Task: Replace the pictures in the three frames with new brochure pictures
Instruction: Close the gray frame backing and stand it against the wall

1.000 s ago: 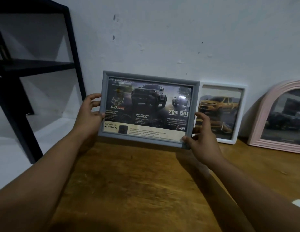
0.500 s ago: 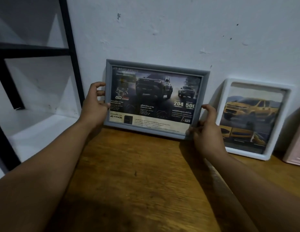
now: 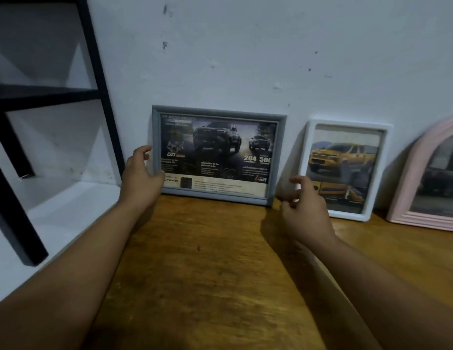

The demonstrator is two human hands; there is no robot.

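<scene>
The grey frame now stands at centre of the picture on the wooden table, leaning back against the white wall; a second ago both hands held it clear of the wall. The right hand has since come off its lower right corner and hangs just beside it, fingers loosely spread and holding nothing. The left hand remains at the left edge, thumb across the lower left corner, fingers relaxed behind the edge rather than clamped.

Judgement: this frame is being set down finished, and release is nearly complete. The white frame, to its right, shows a yellow truck. The pink arched frame, at the right edge, shows a dark vehicle. All three appear filled.

Legible print in the grey frame: "GD", "204", "500", "TREX", "ART". Smaller text is too fine to read. A black shelf occupies the upper left.
</scene>
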